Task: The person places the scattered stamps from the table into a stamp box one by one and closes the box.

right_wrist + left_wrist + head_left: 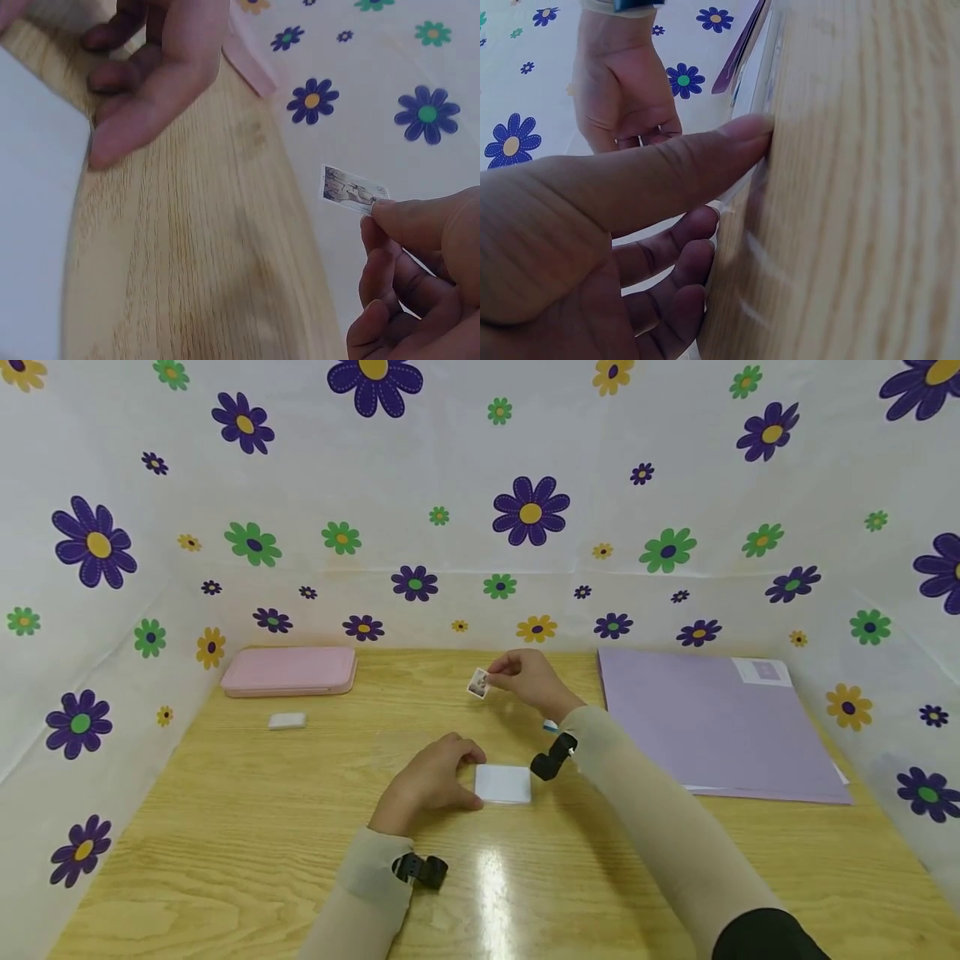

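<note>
My right hand (534, 681) is raised over the far middle of the table, pinching a small postage stamp (477, 683) between thumb and forefinger. In the right wrist view the stamp (352, 188) shows a white border and a brownish picture. My left hand (435, 777) rests on the table at the left side of a thin white rectangular pad (502, 784). Its thumb and fingers bend around the pad's left corners and hold it. The left wrist view has the thumb (705, 161) along the pad's edge, the other fingers curled below.
A pink case (291, 672) lies at the back left, with a small white block (287, 721) in front of it. On the right lies a large purple folder (720, 727). A small blue-and-white thing (551, 726) is partly hidden by the right wrist. Flowered cloth (450, 477) walls the table.
</note>
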`<state>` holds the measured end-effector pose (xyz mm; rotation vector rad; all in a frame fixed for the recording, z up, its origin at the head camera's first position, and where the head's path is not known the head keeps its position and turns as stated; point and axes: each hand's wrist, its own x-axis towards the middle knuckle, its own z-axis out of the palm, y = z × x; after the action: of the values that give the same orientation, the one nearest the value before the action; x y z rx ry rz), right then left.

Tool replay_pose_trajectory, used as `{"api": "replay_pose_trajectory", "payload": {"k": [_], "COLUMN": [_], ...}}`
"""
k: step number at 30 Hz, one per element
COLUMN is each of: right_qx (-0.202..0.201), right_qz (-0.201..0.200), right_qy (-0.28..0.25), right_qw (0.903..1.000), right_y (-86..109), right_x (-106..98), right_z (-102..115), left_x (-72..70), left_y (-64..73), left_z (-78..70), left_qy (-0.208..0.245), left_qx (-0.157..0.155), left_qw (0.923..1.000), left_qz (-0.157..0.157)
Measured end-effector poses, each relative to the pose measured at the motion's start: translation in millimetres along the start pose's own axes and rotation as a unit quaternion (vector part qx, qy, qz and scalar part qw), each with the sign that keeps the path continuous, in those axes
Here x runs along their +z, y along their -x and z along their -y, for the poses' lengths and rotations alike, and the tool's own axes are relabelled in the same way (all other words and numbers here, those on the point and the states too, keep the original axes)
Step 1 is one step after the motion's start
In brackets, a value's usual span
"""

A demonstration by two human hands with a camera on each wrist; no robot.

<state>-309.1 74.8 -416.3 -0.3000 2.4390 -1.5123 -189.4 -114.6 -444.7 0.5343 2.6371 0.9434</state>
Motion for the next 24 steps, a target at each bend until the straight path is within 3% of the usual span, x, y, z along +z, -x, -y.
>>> {"api": "replay_pose_trajectory", "payload": {"k": [7,24], "right_qx": [0.007,0.002], "right_qz": [0.020,0.053], "right_qy": [-0.012,-0.039], "right_qw": [0.9997,0.9978], "right_y": [12.8,44.4], "right_x": [-3.8,-12.4], "right_z": [7.1,-1.0], "left_x": [-1.5,-2.2], "left_y": [1.7,3.8], "left_z": [-3.5,-10.1], "left_qy": [0.005,0.008], "left_qx": [-0.001,-0.019], "left_qw": [1.0000,0.9997], "left_qz": [-0.003,-0.013]}}
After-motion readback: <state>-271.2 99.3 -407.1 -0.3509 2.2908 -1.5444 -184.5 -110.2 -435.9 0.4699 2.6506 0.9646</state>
